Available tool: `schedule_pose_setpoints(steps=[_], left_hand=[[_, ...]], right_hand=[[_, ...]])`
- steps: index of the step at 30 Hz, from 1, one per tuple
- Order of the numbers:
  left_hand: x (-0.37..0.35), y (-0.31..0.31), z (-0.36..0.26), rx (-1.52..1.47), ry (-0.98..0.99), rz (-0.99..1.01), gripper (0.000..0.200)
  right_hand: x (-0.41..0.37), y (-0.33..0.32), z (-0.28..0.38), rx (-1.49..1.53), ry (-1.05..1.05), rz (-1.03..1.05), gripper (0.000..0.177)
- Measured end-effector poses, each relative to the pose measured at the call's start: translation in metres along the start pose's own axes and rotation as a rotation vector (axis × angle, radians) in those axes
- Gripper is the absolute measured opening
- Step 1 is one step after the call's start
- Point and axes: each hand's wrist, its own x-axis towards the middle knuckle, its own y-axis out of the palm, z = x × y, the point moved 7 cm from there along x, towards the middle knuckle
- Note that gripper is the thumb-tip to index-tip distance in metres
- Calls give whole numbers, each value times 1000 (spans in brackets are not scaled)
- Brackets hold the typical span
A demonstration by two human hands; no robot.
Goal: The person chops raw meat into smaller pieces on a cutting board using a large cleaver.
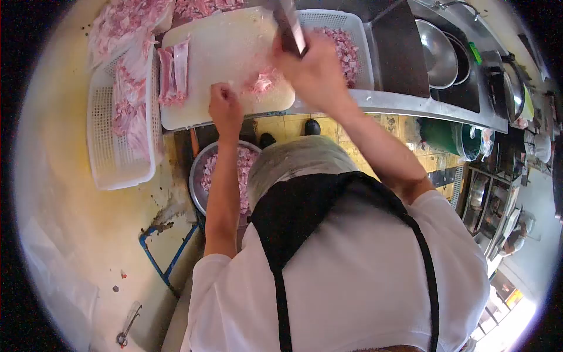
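My right hand (314, 67) is wrapped round the handle of a cleaver (288, 26), raised over the right side of the white cutting board (205, 53). The blade is blurred. My left hand (225, 101) is closed near the board's front edge, and what its fingers hold, if anything, is too small to make out. Between the hands, a small heap of chopped meat (262, 81) lies on the board. Strips of rib meat (174, 73) rest at the board's left side.
Left of the board stands a white basket (105, 152) with meat slabs. A white basket (365, 53) of cut pieces sits at the right. Below is a metal bowl (198, 196) of chopped meat. Metal bowls (437, 53) lie farther right, above a green bin (440, 138).
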Motion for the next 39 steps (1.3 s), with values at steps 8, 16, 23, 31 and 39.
schedule_pose_setpoints(steps=[8, 16, 23, 31, 39], left_hand=[[-15, -21, 3, 8, -130, -57, 13], [-1, 46, -24, 289, 105, 299, 21], [15, 51, -9, 104, 35, 412, 9], [217, -29, 15, 239, 35, 97, 37], [121, -31, 95, 728, -119, 293, 35]], right_hand=[[-105, 87, -173, -161, 676, 517, 20], [-103, 76, -192, 66, 838, 545, 18], [-63, -41, -250, -208, 597, 226, 33], [-75, -49, -186, -86, 505, 34, 42], [-125, -18, -207, -97, 355, 234, 27]])
